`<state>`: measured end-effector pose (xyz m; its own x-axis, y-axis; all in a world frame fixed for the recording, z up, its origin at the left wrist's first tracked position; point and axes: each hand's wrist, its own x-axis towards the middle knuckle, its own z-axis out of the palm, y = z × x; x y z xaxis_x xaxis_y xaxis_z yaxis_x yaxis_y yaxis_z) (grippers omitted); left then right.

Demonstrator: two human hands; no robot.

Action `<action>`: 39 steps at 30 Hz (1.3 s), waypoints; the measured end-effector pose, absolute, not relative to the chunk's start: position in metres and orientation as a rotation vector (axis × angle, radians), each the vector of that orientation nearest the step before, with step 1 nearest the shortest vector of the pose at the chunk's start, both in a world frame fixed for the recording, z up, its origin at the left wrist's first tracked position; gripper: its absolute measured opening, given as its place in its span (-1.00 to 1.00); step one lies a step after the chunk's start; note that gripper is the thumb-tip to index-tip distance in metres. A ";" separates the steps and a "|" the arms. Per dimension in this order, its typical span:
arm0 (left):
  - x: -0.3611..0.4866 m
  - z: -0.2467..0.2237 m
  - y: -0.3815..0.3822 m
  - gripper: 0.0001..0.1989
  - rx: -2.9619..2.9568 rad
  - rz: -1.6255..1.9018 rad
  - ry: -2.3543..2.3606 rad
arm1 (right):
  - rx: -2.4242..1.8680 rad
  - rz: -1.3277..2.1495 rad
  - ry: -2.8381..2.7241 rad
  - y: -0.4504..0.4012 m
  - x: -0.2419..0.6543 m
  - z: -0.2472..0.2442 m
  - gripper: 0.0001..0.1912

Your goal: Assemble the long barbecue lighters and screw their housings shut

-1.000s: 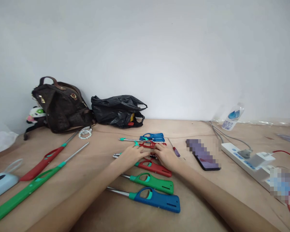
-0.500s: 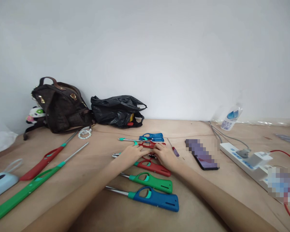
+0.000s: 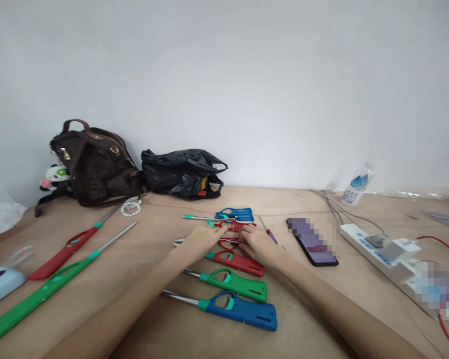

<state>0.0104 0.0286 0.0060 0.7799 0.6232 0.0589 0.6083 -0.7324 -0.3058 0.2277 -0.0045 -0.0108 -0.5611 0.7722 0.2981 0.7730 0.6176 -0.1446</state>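
Observation:
Both hands are at an opened red lighter (image 3: 229, 243) in the middle of the table. My left hand (image 3: 205, 239) has bent fingers at a red casing piece (image 3: 237, 225); what they grip is too small to tell. My right hand (image 3: 256, 240) is curled by the right end of the same parts, its fingertips partly hidden. Just beyond lie blue casing halves (image 3: 237, 211). Nearer me are a whole red lighter (image 3: 243, 263), a green lighter (image 3: 241, 285) and a blue lighter (image 3: 245, 310). A small screwdriver (image 3: 271, 235) lies right of the hands.
At the left are long red (image 3: 60, 257) and green (image 3: 41, 294) lighters, with a backpack (image 3: 97, 169), bracelet (image 3: 130, 206) and black plastic bag (image 3: 175, 172) behind. On the right are a phone (image 3: 318, 247), a power strip (image 3: 362, 243) with cables and a bottle (image 3: 358, 184).
My hands have drawn slightly apart, and more of the red parts between them shows. The lighters lie as before.

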 end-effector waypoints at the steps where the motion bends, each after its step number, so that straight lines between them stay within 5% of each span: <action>1: 0.010 0.006 0.029 -0.54 -2.668 0.059 -0.948 | -1.260 -0.004 -2.494 -0.004 0.227 -0.012 -0.92; 39: 0.007 0.008 0.028 -0.75 -2.826 -0.084 -0.930 | -1.360 -0.271 -2.479 -0.004 0.222 -0.025 -0.82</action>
